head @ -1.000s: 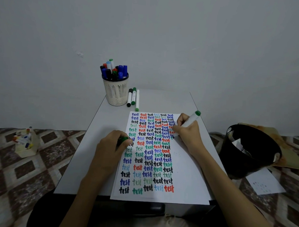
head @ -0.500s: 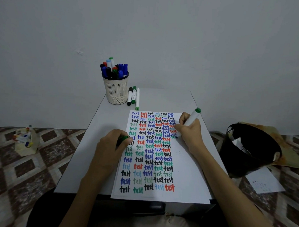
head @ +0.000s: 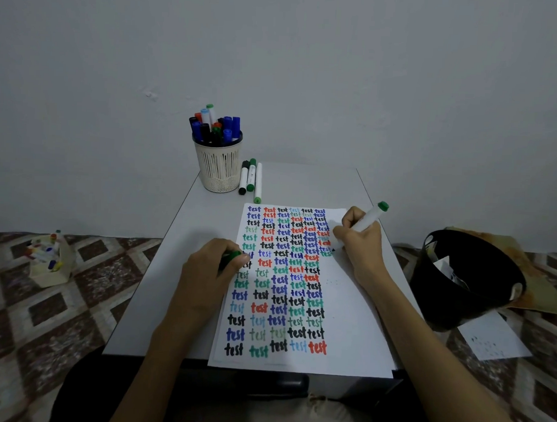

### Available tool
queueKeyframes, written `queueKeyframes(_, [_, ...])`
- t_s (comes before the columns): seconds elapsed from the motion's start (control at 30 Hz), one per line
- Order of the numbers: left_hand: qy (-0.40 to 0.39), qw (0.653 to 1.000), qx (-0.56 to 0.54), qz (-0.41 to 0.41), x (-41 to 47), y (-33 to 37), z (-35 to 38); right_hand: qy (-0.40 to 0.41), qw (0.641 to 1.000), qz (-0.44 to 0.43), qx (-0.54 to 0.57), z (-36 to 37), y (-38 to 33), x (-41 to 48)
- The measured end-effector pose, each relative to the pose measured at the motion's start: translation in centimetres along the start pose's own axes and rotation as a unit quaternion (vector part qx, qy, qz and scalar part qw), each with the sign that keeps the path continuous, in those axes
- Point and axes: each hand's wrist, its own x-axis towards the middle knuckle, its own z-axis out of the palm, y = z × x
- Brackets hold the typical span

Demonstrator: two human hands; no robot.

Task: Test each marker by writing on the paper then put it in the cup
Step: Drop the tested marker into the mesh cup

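A white sheet of paper (head: 346,309) covered in columns of coloured "test" words lies on the small grey table (head: 179,254). My right hand (head: 360,243) grips a white marker with a green end (head: 371,216), its tip touching the paper at the right edge of the words. My left hand (head: 207,271) rests on the paper's left edge and holds a green cap (head: 232,256). A cream slotted cup (head: 218,166) full of several markers stands at the table's back. Three markers (head: 251,181) lie beside it.
A black bin (head: 468,283) with paper scraps stands on the floor at the right, next to a loose sheet (head: 491,341). A small box of markers (head: 50,261) sits on the patterned floor at the left. A plain wall rises behind the table.
My right hand with the marker has shifted slightly along the paper while writing. The left hand has stayed in place.
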Motion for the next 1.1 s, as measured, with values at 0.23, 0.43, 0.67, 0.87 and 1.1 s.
queueKeyframes(0.23, [0.016,0.999,-0.035,-0.012,0.0,0.6,-0.3,-0.038,0.999,0.005,-0.016,0.1,-0.2,-0.1])
queueKeyframes(0.43, [0.025,0.999,-0.04,0.002,-0.3,1.5,-0.9,0.034,0.981,0.041,0.185,-0.8,-0.8,-0.5])
queueKeyframes(0.67, [-0.016,0.993,-0.113,0.032,-0.3,1.6,-0.8,-0.083,0.927,0.086,0.355,-0.8,-2.3,-1.0])
queueKeyframes(0.87, [-0.037,0.991,-0.129,0.019,-0.3,1.6,-0.9,-0.239,0.923,0.098,0.285,0.4,-3.0,-2.3])
queueKeyframes(1.1, [-0.02,0.99,-0.137,0.034,-0.4,2.0,-1.2,-0.258,0.931,0.082,0.246,0.8,-3.3,-2.9])
